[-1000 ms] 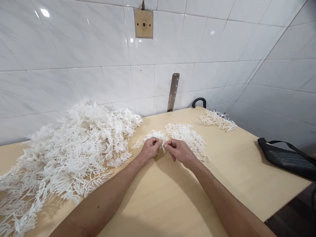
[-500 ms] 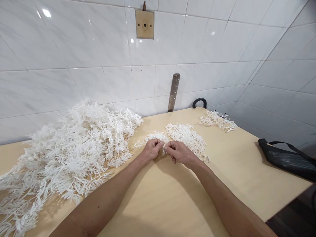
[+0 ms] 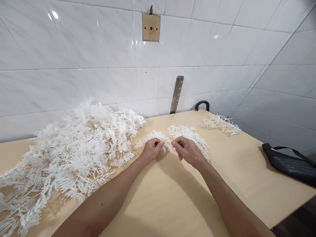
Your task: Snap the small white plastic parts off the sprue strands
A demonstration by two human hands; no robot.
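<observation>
My left hand (image 3: 152,148) pinches a white plastic sprig (image 3: 158,135) that looks like a branched artificial plant stem; its fine twigs spread out behind the fingers. To its right, a small gap away, my right hand (image 3: 186,149) is closed with thumb and forefinger pressed together. A thin white bit seems to be at its fingertips, too small to make out. Just behind the right hand lies a heap of small white sprigs (image 3: 189,133). A much larger mound of white feathery artificial foliage (image 3: 81,148) fills the table's left side.
A small bunch of bare white stems (image 3: 221,124) lies at the far right of the pale table (image 3: 170,200). Behind it is a black curved handle (image 3: 202,104). A black bag (image 3: 288,163) rests at the right edge. A metal strip (image 3: 177,94) leans against the tiled wall.
My right hand has moved right, away from the left, opening a gap between them. The left hand keeps its pinch on the sprig. The view has shifted slightly.
</observation>
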